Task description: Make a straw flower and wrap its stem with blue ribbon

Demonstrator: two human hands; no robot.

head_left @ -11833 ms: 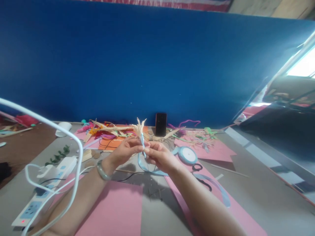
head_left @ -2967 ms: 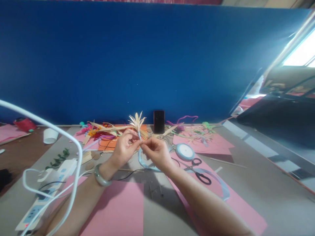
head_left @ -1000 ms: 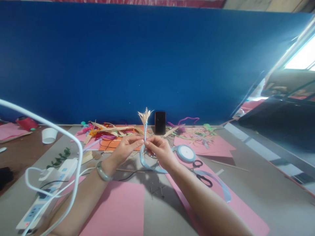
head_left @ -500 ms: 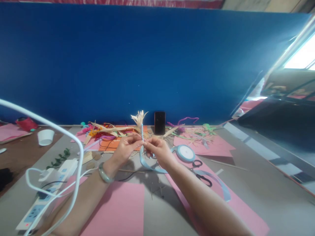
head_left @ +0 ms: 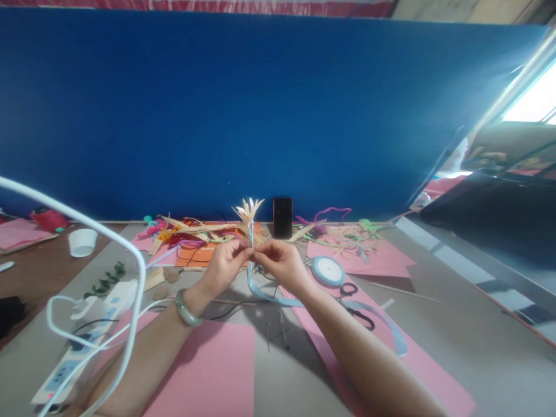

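A straw-coloured flower with pointed, fraying petals (head_left: pixel 248 211) stands upright between my hands, apparently of dried husk. Its thin stem (head_left: pixel 251 233) is wrapped in a spiral of light-blue ribbon. My left hand (head_left: pixel 226 262) is closed, thumb and forefinger pinching the stem from the left. My right hand (head_left: pixel 280 263) is closed too, pinching at the same spot from the right, where the ribbon meets the stem; the fingertips hide the exact grip. Below them the loose blue ribbon (head_left: pixel 256 291) hangs in a curve and runs right, under my right forearm.
Right of my hands lie a ribbon spool (head_left: pixel 328 271) and black-handled scissors (head_left: pixel 357 310) on pink paper (head_left: pixel 417 365). A phone (head_left: pixel 282 218) leans against the blue partition (head_left: pixel 278 116). At left are a power strip (head_left: pixel 65 368), a white cable (head_left: pixel 138 289) and a white cup (head_left: pixel 82 242).
The flower head has turned a little, its petals now facing more toward me and spread wider. Both hands have drawn closer around the stem, and my right fingers have curled in.
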